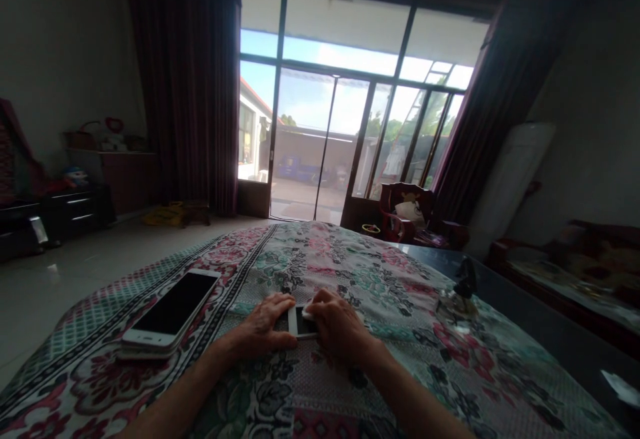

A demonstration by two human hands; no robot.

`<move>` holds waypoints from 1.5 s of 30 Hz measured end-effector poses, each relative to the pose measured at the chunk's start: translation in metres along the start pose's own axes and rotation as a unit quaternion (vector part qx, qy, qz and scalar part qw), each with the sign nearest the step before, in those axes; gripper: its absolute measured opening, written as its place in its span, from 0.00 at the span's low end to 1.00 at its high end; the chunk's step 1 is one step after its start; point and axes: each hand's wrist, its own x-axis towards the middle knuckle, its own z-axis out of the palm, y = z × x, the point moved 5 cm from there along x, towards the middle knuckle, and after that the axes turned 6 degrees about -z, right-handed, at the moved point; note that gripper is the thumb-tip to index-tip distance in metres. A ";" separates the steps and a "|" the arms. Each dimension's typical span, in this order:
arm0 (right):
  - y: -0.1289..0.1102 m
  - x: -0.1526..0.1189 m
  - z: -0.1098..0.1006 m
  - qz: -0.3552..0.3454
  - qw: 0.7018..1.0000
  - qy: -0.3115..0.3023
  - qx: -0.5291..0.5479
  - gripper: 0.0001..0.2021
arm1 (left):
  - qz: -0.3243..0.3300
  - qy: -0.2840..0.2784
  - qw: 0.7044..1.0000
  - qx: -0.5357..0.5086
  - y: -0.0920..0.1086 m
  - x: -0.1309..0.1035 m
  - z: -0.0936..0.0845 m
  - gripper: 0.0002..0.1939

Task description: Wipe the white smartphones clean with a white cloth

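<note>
Item: small phone (300, 323), flat on patterned cloth (270, 259), between hands | Left hand (263, 324): thumb and fingers pinching phone's left end across opposite edges | Right hand (341, 325): fingers bunched, pinching white wad (308, 311) over screen | Handling, judged: light, stiff, slick glass, breakable; grip side edges, press screen lightly.
</note>
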 end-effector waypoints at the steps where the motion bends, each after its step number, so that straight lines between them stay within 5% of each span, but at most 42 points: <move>1: -0.006 -0.004 -0.001 -0.014 1.000 -0.004 0.011 0.12 | -0.002 -0.001 1.000 0.000 0.000 0.000 0.000 0.38; 8: -0.022 -0.019 -0.008 -0.047 0.995 -0.047 0.074 0.12 | 0.014 0.028 0.999 -0.007 -0.008 0.003 0.004 0.38; 14: 0.008 0.009 0.000 0.034 0.999 0.002 0.023 0.13 | 0.013 0.032 0.999 -0.022 -0.009 0.003 0.005 0.38; 18: 0.005 0.025 0.016 0.046 0.999 0.009 0.001 0.12 | 0.001 0.055 0.997 -0.048 -0.005 0.003 -0.001 0.39; 23: -0.013 0.021 0.017 0.018 1.000 -0.005 0.018 0.10 | 0.026 0.060 0.995 -0.072 0.005 0.002 -0.007 0.28; 28: -0.024 0.010 0.007 -0.033 0.997 -0.047 0.045 0.11 | 0.014 0.060 0.996 -0.061 0.000 0.003 -0.006 0.33; 35: -0.011 0.032 0.020 0.046 0.999 -0.010 0.003 0.11 | 0.020 0.043 0.997 -0.060 0.004 0.003 -0.009 0.33; 45: -0.029 0.003 0.010 -0.049 0.995 -0.035 0.073 0.10 | 0.028 0.020 0.998 -0.053 -0.012 0.006 -0.002 0.36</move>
